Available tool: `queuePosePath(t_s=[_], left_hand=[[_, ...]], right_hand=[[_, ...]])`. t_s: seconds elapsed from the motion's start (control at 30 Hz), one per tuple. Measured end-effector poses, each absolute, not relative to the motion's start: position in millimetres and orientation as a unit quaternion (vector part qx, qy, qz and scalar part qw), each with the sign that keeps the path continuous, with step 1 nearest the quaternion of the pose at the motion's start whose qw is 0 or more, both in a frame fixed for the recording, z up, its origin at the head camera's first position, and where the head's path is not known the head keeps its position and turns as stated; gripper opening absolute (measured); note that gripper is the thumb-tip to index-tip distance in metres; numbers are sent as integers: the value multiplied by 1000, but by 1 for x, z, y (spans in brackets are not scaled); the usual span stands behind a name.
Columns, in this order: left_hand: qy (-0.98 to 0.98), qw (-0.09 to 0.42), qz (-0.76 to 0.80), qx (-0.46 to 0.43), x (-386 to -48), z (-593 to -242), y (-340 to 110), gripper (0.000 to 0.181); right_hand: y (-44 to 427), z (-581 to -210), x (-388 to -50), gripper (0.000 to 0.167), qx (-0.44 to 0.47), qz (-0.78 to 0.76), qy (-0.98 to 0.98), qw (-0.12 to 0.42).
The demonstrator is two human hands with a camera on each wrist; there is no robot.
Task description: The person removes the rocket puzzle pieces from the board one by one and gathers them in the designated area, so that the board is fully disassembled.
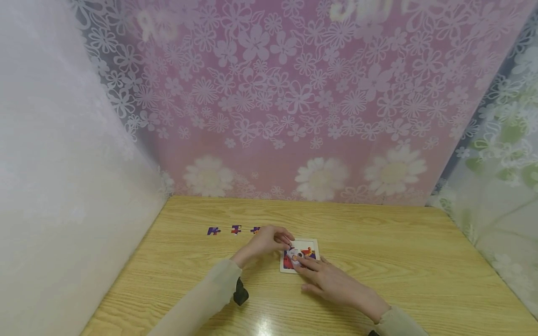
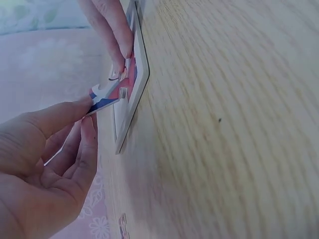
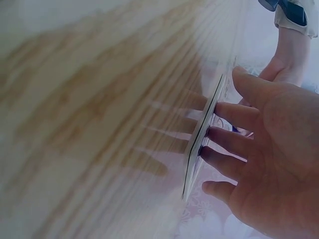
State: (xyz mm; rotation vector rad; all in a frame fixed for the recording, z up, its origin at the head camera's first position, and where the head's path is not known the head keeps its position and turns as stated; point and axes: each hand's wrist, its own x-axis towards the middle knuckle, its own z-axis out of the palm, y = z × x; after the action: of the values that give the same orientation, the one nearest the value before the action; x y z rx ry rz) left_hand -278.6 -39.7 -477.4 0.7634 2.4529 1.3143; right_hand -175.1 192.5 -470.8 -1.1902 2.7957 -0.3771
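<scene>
A square puzzle board (image 1: 282, 269) with a pale frame lies on the table, partly filled with colourful pieces. At its left side my left hand (image 1: 266, 240) pinches a puzzle piece (image 2: 102, 99) between thumb and fingers; the left wrist view shows this purple, white and red piece tilted, its inner end at the picture. My right hand (image 1: 336, 282) rests from the right with its fingers straight, the fingertips touching the pieces in the board. In the right wrist view those fingers (image 3: 232, 139) reach the board's edge (image 3: 192, 154), and the palm stands off the table.
Left of the board, a row of loose puzzle pieces lies on the wooden table (image 1: 399, 242): one at the left (image 1: 213, 231), one in the middle (image 1: 236, 229), and one partly behind my left hand (image 1: 254, 229). A flowered pink curtain (image 1: 273, 116) hangs behind the table.
</scene>
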Motion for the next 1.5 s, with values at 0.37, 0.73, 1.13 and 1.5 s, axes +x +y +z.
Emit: queuePosePath(t_s=[0.37, 0.73, 1.13, 1.5], left_hand=[[858, 123, 437, 239, -276, -482, -42, 9], [860, 97, 444, 231, -277, -487, -42, 10], [834, 121, 501, 199, -278, -486, -54, 14], [823, 120, 521, 194, -283, -492, -87, 20]], right_hand=[[193, -471, -176, 56, -391, -116, 912, 45], [193, -472, -175, 56, -396, -118, 910, 37], [192, -468, -175, 54, -394, -125, 910, 45], [193, -470, -175, 54, -401, -125, 907, 40]])
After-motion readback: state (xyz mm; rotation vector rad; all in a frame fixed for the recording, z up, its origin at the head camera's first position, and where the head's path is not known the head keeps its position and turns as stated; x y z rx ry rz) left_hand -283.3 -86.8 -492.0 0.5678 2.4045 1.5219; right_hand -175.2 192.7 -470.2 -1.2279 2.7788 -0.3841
